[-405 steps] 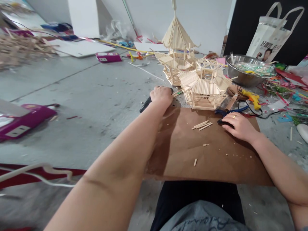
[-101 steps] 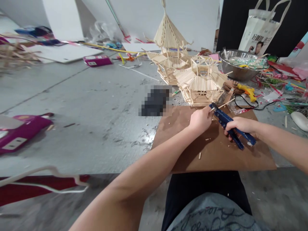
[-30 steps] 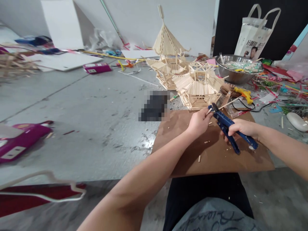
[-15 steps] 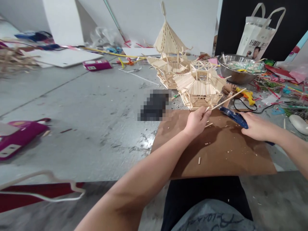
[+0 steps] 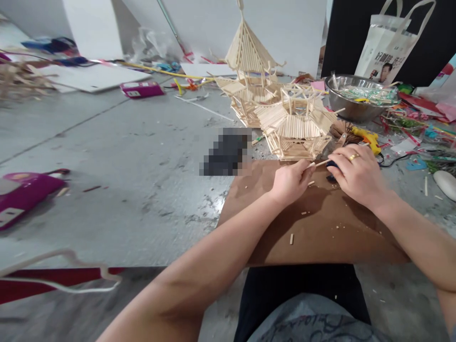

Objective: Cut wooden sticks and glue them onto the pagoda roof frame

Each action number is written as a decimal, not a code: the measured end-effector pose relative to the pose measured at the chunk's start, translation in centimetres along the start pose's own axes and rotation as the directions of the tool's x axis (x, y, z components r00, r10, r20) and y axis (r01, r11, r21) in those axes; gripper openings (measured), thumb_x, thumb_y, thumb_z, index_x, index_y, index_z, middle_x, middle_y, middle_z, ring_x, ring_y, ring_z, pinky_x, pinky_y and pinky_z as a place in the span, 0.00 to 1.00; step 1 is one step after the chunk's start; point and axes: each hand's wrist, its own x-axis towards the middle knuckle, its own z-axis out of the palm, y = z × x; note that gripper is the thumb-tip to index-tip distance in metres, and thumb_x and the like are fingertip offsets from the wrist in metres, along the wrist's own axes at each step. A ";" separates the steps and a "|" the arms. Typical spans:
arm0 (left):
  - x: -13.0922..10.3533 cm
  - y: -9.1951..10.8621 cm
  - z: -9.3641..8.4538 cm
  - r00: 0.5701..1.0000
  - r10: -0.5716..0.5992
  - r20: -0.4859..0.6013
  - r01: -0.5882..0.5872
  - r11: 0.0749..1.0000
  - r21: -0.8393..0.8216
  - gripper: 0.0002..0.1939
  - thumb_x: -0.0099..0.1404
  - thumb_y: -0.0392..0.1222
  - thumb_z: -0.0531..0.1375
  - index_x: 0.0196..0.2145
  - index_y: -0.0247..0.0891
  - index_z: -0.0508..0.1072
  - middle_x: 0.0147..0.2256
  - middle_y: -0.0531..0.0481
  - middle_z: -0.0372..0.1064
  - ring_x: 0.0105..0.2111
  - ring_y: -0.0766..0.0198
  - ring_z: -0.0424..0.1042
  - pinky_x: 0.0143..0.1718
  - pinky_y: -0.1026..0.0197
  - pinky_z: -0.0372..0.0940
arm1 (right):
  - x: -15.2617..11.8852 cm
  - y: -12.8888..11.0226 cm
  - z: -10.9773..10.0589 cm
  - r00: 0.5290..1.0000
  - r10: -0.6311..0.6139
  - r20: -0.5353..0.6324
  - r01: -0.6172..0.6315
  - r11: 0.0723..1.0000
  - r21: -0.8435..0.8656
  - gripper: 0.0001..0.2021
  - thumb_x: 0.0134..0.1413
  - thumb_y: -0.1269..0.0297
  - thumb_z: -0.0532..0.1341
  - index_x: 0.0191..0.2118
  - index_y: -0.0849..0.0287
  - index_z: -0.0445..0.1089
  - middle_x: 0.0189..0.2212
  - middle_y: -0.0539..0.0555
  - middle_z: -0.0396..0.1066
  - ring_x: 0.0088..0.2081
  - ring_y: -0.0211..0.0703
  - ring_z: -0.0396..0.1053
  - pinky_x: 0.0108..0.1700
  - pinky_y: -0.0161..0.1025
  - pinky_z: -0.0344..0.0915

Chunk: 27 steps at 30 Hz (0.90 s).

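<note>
My left hand (image 5: 290, 183) is closed, pinching a thin wooden stick (image 5: 321, 163) between thumb and fingers. The stick runs to the right and passes under my right hand (image 5: 358, 171), which wears a ring. That hand is wrapped around a dark blue cutter (image 5: 332, 178), most of it hidden beneath the palm and fingers. Just beyond my hands stands a stick-built model pavilion (image 5: 297, 126) with an open frame on top. A taller model pavilion (image 5: 247, 61) with a pointed roof rises behind it. Short stick offcuts (image 5: 291, 239) lie on the brown paper (image 5: 270, 237) below.
A steel bowl (image 5: 351, 108) stands at the back right, before a white bag (image 5: 384, 47). A yellow glue gun (image 5: 368, 137) and loose craft bits crowd the right side. Purple boxes (image 5: 26, 192) and a pixelated dark object (image 5: 226, 154) lie on the grey table (image 5: 142, 156).
My right hand has moved left and turned over the stick, bringing the cutter close to my left hand. The cutter is now mostly covered. My left hand keeps its pinch on the stick.
</note>
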 end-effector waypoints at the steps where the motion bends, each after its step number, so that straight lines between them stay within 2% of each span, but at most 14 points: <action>1: 0.0 0.0 0.0 1.000 0.007 -0.007 -0.007 1.000 0.009 0.15 0.63 0.46 0.48 0.24 0.36 0.66 0.18 0.52 0.61 0.19 0.69 0.58 0.22 0.67 0.48 | 0.4 -0.1 0.4 0.998 -0.061 -0.023 0.061 0.998 0.007 0.12 0.57 0.64 0.51 0.39 0.61 0.69 0.37 0.56 0.71 0.43 0.48 0.63 0.49 0.46 0.52; 4: -0.2 0.0 0.2 1.000 0.023 -0.019 -0.022 0.999 0.028 0.15 0.62 0.47 0.50 0.23 0.36 0.66 0.18 0.52 0.62 0.19 0.68 0.60 0.22 0.67 0.49 | 1.0 0.1 2.1 0.988 -0.151 -0.019 0.152 0.987 0.049 0.13 0.58 0.65 0.49 0.35 0.61 0.70 0.29 0.54 0.72 0.36 0.44 0.64 0.46 0.44 0.53; 7: -0.2 -0.1 0.4 0.999 0.048 -0.023 -0.047 0.998 0.047 0.16 0.61 0.48 0.50 0.22 0.36 0.66 0.17 0.52 0.62 0.18 0.68 0.60 0.21 0.67 0.49 | 0.7 0.3 3.1 0.988 -0.152 0.001 0.151 0.983 0.100 0.15 0.60 0.64 0.48 0.32 0.61 0.71 0.27 0.55 0.71 0.32 0.43 0.62 0.38 0.40 0.55; 15: -0.3 0.0 0.4 0.990 0.131 -0.053 -0.124 0.986 0.114 0.19 0.63 0.49 0.47 0.21 0.36 0.65 0.16 0.50 0.62 0.17 0.67 0.61 0.20 0.66 0.48 | 0.1 0.1 2.9 0.994 -0.113 -0.007 0.113 0.987 0.113 0.17 0.60 0.62 0.46 0.29 0.61 0.70 0.26 0.55 0.69 0.30 0.42 0.60 0.35 0.38 0.53; 22: -0.4 0.5 0.4 0.997 0.070 0.011 -0.071 0.986 0.153 0.17 0.62 0.47 0.48 0.21 0.36 0.65 0.17 0.51 0.61 0.18 0.68 0.59 0.21 0.66 0.46 | -0.2 -0.5 2.9 0.997 -0.019 0.079 0.012 0.997 0.081 0.20 0.60 0.61 0.44 0.29 0.59 0.70 0.26 0.55 0.70 0.32 0.42 0.62 0.32 0.38 0.52; 24: -0.3 0.4 0.3 0.999 0.045 0.012 -0.046 0.993 0.105 0.17 0.62 0.46 0.48 0.20 0.36 0.63 0.16 0.52 0.59 0.18 0.69 0.57 0.21 0.66 0.46 | -0.2 -0.5 2.9 0.996 -0.004 0.091 -0.005 0.996 0.095 0.20 0.60 0.60 0.44 0.29 0.60 0.71 0.26 0.56 0.70 0.32 0.42 0.63 0.32 0.38 0.52; 27: 0.0 0.4 -0.1 0.995 0.055 0.081 -0.044 0.990 -0.132 0.18 0.60 0.46 0.51 0.16 0.36 0.58 0.16 0.55 0.53 0.18 0.71 0.52 0.21 0.66 0.47 | -0.3 -0.1 2.7 0.995 -0.043 0.094 0.024 0.980 0.200 0.19 0.59 0.60 0.46 0.30 0.59 0.71 0.27 0.54 0.71 0.32 0.41 0.64 0.33 0.37 0.54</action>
